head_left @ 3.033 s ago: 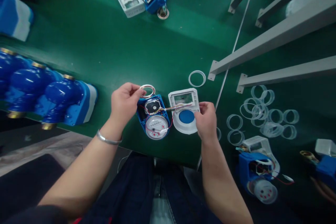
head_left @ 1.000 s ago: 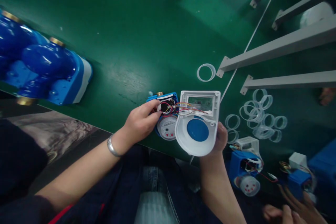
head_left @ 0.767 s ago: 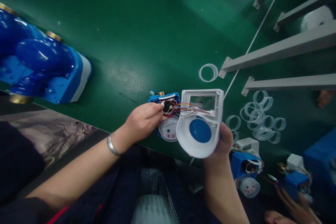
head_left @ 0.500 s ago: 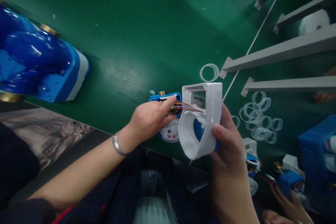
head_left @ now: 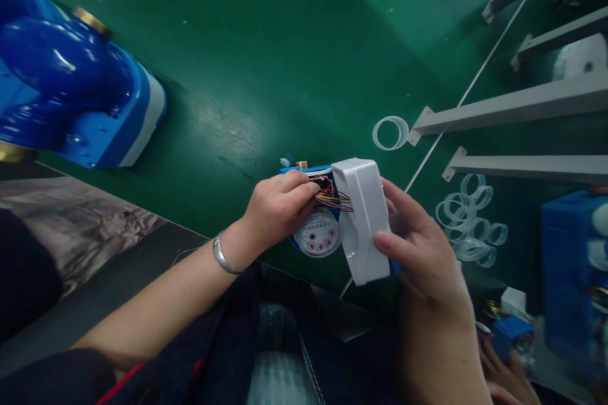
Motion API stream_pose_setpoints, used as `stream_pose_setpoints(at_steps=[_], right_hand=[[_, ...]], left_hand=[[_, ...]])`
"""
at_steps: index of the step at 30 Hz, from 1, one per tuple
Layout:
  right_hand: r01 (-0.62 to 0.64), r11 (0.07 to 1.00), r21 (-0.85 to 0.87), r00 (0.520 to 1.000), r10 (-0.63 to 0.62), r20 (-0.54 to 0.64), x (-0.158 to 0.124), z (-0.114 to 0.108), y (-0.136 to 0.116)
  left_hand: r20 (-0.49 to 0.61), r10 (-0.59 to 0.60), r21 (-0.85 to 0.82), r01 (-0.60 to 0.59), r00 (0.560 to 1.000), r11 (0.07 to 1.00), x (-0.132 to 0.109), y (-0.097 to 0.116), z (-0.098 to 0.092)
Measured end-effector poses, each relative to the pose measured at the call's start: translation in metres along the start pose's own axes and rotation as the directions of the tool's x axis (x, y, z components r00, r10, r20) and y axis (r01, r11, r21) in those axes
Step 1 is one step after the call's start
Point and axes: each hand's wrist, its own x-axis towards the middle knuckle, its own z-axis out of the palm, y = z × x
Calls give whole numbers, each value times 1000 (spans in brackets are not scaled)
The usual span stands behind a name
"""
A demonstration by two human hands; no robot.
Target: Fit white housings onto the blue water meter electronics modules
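- Right hand (head_left: 427, 259): grip closed around the white cover (head_left: 368, 221), tilted beside the meter (head_left: 317, 237) on the counter (head_left: 228, 63).
- Left hand (head_left: 278, 205): fingertips hidden; can't tell its grip.
- Wires (head_left: 341, 199) apparently connected; cover not yet seated.

Open meter (head_left: 317, 235) sat nr front edge of table (head_left: 237, 63), L hand (head_left: 280, 207) at its L side, cover (head_left: 367, 218) in R hand (head_left: 422, 253) to its R, wires (head_left: 339, 204) btwn. Meter body (head_left: 61, 69) lay far L. Single ring (head_left: 403, 133) lay beyond cover, by bar foot (head_left: 422, 125); ring pile (head_left: 470, 250) farther R, bin (head_left: 567, 278) R of pile.
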Motion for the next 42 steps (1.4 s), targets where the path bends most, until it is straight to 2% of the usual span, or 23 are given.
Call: stream_pose_setpoints(at_steps=[4,6,9,13,16,20,25,28,32,34,35,36,37,39,40,42], right_hand=[[37,999,-40,998,-39,-48,-3,4,7],[50,995,-92,996,-56,-65,-4,4,9],[61,982,-177,995,-74,-67,-6,2,11],[88,940,-330,994,-104,-31,-8,1,15],[125,864,-487,989,-150,-12,-10,8,16],[151,709,-688,967,-250,-45,-11,25,14],[148,525,-838,945,-325,-36,-8,41,18],[140,458,-878,936,-351,-34,-6,46,23],[144,401,-905,924,-381,-22,-6,49,27],[151,379,-913,917,-399,-14,-5,50,28],[155,367,-917,912,-411,-10,-5,51,28],[157,352,-923,907,-421,-6,-5,52,29],[158,336,-928,903,-430,-2,-4,53,30],[160,307,-938,894,-448,6,-3,54,32],[162,295,-942,889,-457,9,-3,56,34],[168,276,-946,879,-476,17,-3,58,36]], left_hand=[[-18,-2,94,4,1000,996,1,-7,-1],[-33,-30,88,33,999,996,3,-10,0],[-17,-111,-87,109,994,990,4,-14,4],[-13,-191,-305,178,982,936,2,-17,12],[-46,-218,-365,187,975,912,3,-19,15],[-28,-247,-390,217,968,895,7,-20,16],[-1,-289,-439,259,957,860,8,-19,19],[74,-303,-486,300,950,821,9,-22,15],[286,-227,-537,352,931,766,13,-29,3],[311,-229,-569,374,922,733,11,-29,0],[274,-286,-574,394,918,718,8,-26,1],[206,-380,-565,427,902,706,5,-22,2],[117,-491,-548,469,863,693,1,-17,5],[-51,-691,-513,574,721,638,-8,-6,11],[-83,-751,-501,624,655,600,-11,0,14],[-17,-813,-501,699,582,511,-17,9,17]])
